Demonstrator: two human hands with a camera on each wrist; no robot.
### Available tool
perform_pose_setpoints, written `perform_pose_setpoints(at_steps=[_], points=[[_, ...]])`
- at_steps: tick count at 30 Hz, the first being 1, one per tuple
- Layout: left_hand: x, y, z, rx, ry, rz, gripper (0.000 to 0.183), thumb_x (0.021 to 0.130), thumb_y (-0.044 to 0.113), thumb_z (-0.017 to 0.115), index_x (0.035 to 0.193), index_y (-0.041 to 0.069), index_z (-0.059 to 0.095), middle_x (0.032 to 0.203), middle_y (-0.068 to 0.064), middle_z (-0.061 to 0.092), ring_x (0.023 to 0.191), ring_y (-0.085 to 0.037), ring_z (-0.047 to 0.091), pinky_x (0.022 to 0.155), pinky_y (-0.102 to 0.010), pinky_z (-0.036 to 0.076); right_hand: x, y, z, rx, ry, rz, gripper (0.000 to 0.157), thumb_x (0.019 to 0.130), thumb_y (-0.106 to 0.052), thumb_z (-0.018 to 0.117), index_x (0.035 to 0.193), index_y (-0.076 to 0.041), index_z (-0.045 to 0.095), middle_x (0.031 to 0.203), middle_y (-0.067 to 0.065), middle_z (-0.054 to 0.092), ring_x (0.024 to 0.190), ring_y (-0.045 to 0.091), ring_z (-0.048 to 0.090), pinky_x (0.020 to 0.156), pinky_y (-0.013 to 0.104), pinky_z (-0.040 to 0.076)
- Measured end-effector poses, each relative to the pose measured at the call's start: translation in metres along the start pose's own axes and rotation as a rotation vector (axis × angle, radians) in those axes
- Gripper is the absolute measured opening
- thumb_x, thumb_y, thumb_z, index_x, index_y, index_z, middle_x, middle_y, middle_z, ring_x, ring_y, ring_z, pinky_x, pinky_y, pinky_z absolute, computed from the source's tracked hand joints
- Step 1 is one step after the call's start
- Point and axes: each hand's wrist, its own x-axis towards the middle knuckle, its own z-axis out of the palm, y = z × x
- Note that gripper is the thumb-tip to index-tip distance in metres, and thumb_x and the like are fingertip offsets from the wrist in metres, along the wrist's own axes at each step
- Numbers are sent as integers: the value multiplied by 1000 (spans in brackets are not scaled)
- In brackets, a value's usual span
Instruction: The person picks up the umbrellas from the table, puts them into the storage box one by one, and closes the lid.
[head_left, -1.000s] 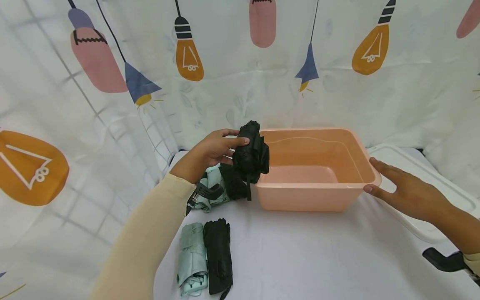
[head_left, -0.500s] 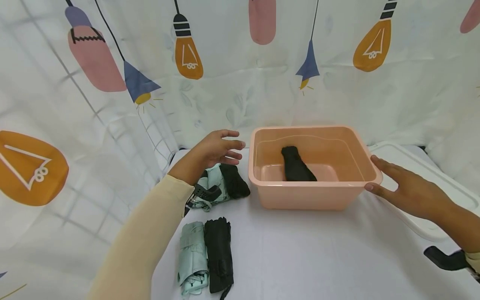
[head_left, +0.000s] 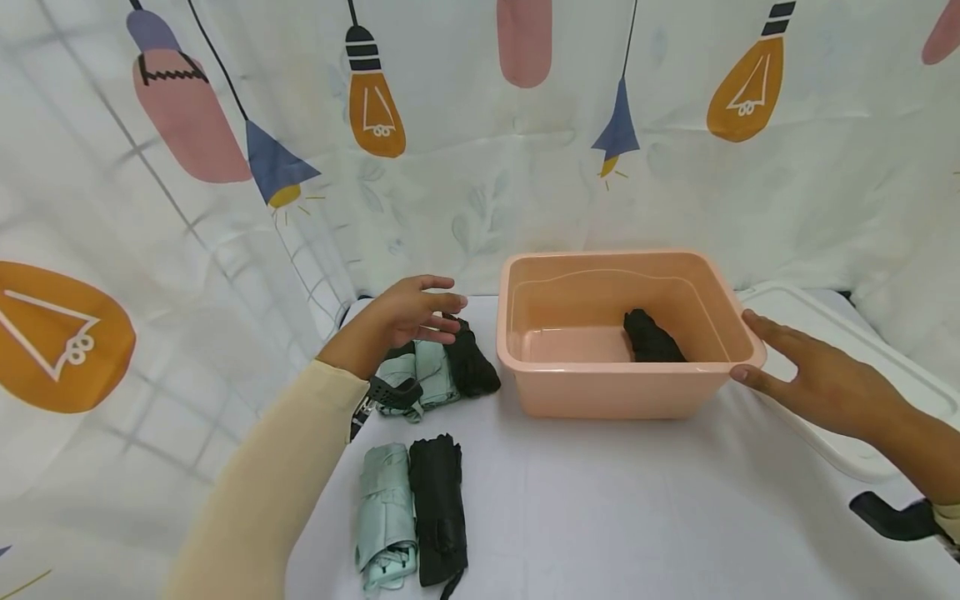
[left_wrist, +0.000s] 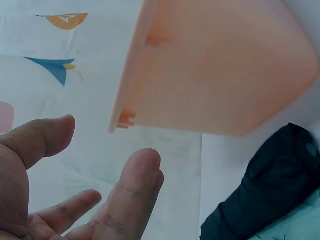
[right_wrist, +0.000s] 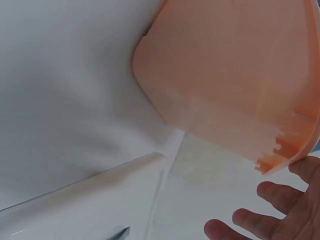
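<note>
My left hand (head_left: 416,312) hovers empty, its fingers loosely spread, above a group of folded umbrellas left of the peach plastic tub (head_left: 592,390). In that group a black folded umbrella (head_left: 471,362) lies against a pale green one (head_left: 433,375); my hand and wrist hide part of them. Another black folded umbrella (head_left: 651,337) lies inside the tub toward its right, its near end hidden by the front wall. My right hand (head_left: 832,383) rests with extended fingers against the tub's right rim. In the right wrist view, fingertips touch the tub's edge (right_wrist: 280,162).
Nearer the front, a pale green folded umbrella (head_left: 386,512) and a black one (head_left: 437,508) lie side by side on the white-covered table (head_left: 600,508). A white lid (head_left: 840,450) lies at right, partly beneath my right arm. A printed curtain (head_left: 450,200) hangs behind.
My left hand has let go of the black umbrella, which dropped into the tub and slid right. The hand then moved back left and slightly down. My right hand stays at the rim.
</note>
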Motion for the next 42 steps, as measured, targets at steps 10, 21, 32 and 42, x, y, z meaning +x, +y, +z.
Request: perform_pose_setpoints(at_steps=[10,21,32,42], points=[[0,-18,-17,-50,-20,-17,75,102,14,65,163,12,21,153,-23,43,134,-48,49,91,-49,57,1,0,-1,-8,-11,7,95,98,-66,54,166,-23,3,162,31,21,137,61,30,95,80,32],[-3,-35,-35,-32,2,-43,76,101,13,66,163,14,22,156,-22,40,127,-45,55,90,-47,57,1,-1,-2,-20,-13,4,95,98,-66,54,166,-21,4,162,31,21,137,62,31,94,81,32],[-9,-55,-55,37,46,-106,78,101,15,67,164,16,21,156,-22,37,136,-49,46,89,-48,58,-1,-2,-2,-20,-19,4,95,99,-64,55,166,-20,4,160,34,23,136,63,31,93,81,32],[-12,-74,-72,52,97,-143,84,98,13,70,164,15,18,156,-25,34,137,-50,43,87,-50,58,2,-1,-2,-20,-17,5,97,97,-67,54,166,-21,4,160,34,22,136,62,30,94,81,31]])
